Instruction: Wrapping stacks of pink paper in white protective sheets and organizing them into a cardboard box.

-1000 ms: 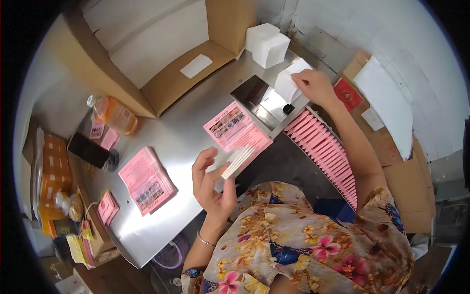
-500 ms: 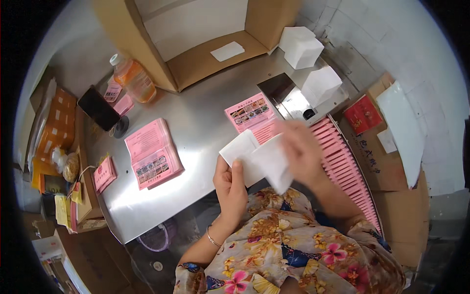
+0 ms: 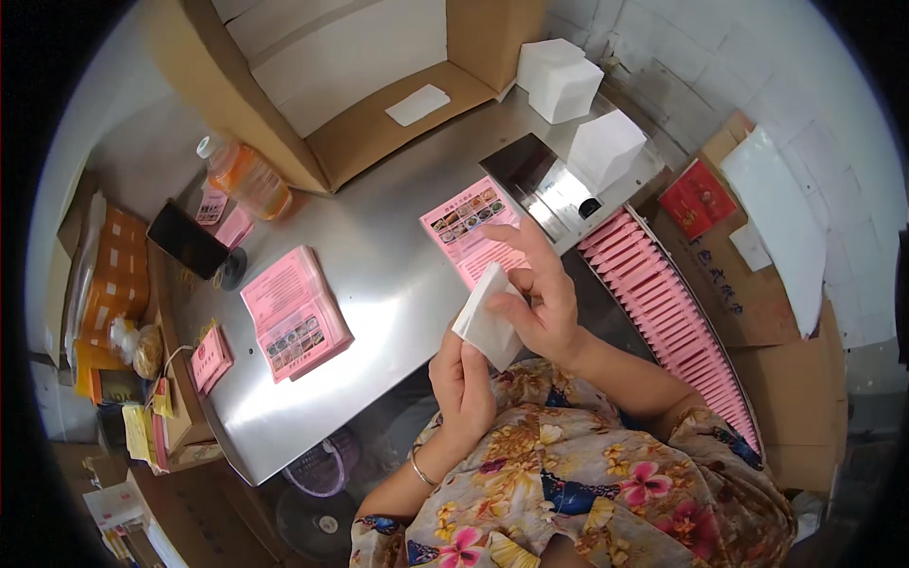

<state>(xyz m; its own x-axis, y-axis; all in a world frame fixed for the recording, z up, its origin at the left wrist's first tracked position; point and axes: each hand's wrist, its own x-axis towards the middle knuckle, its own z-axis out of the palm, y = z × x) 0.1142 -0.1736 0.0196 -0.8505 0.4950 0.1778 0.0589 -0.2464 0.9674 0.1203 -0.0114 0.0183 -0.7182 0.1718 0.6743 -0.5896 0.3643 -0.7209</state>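
Note:
A folded white paper napkin (image 3: 487,320) is held in front of me, over the table's near edge. My left hand (image 3: 462,386) grips its lower end, thumb on the near face and fingers closed. On its right edge my right hand (image 3: 543,295) presses with the thumb; its index finger sticks up and partly bends, and some fingertips are hidden behind the paper. Just beyond the hands lies a pink printed sheet (image 3: 466,225) with small food pictures, partly covered by the right hand and napkin.
A stack of pink printed sheets (image 3: 284,284) lies on the metal table (image 3: 379,237). White napkin stacks (image 3: 606,150) stand at the back right by a dark-topped flat device (image 3: 530,175). Right of me is a long box of pink packets (image 3: 653,327). A cardboard box (image 3: 369,142), bottle (image 3: 248,180) and phone (image 3: 187,239) stand behind.
The napkin has gone from loosely opened flaps to a narrower folded piece. My right hand, blurred before, has come in to the left and now presses on it. The view has shifted slightly.

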